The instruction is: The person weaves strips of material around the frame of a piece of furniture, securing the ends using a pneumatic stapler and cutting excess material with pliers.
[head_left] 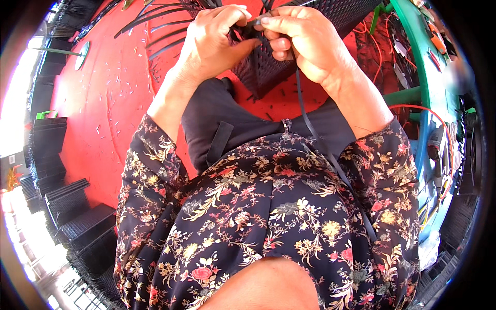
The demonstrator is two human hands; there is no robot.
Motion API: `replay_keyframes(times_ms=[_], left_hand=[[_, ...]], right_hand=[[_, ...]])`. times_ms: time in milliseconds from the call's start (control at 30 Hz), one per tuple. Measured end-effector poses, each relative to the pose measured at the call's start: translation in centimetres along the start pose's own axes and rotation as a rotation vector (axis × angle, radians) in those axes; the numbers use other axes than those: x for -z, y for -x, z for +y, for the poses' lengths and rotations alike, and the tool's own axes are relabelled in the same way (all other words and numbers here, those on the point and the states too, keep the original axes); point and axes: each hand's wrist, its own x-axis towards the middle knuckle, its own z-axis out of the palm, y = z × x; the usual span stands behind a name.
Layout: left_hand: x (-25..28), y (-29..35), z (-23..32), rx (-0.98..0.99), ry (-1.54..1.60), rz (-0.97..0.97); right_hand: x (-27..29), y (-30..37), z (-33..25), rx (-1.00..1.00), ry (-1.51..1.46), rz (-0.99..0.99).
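– Where are the hands?

– Both are at the top centre, raised in front of a person seen from above. The right hand (pixel 310 44) has its thumb and forefinger pinched together on a thin black strip (pixel 307 120), with the other fingers curled beneath.

– And the left hand (pixel 209 41)?

– Just beside it, palm turned inward. Its thumb points toward the right hand, apart from the bent forefinger. I cannot tell whether it grips anything.

– Where does the strip go?

– It hangs from the right hand, passes over the dark trousers (pixel 227 119) and runs down across the flowered shirt (pixel 248 206) toward the right sleeve.

– What is behind the hands?

– A black woven basket (pixel 258 75), partly hidden by them, with one corner pointing down between the person's legs. Loose strips (pixel 168 37) fan out to the left of the left hand.

– What surrounds all this?

– A red floor (pixel 103 103) scattered with small dark scraps (pixel 120 95). Along the left edge stand black woven pieces (pixel 88 222). On the right is a curved green frame (pixel 413 31), with an orange tool (pixel 438 44) beyond it, a red cord (pixel 434 111) lower down, and a clear plastic bag (pixel 430 250) near the bottom.
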Motion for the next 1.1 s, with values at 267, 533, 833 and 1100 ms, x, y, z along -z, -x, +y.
replay_keyframes(times_ms=[267, 533, 833, 1100], left_hand=[[-0.4, 1.0, -0.8, 0.251, 0.205, -0.020], [-0.2, 1.5, -1.7, 0.361, 0.354, 0.092], [0.0, 1.0, -0.4, 0.429, 0.403, 0.074], [1.8, 1.1, -0.5, 0.435, 0.356, 0.037]], right_hand=[[-1.9, 0.5, -1.4, 0.081, 0.147, 0.032], [2.3, 2.3, 4.8, 0.073, 0.040, 0.264], [0.2, 0.4, 4.7, 0.454, 0.415, 0.312], [-2.4, -1.9, 2.2, 0.744, 0.718, 0.292]])
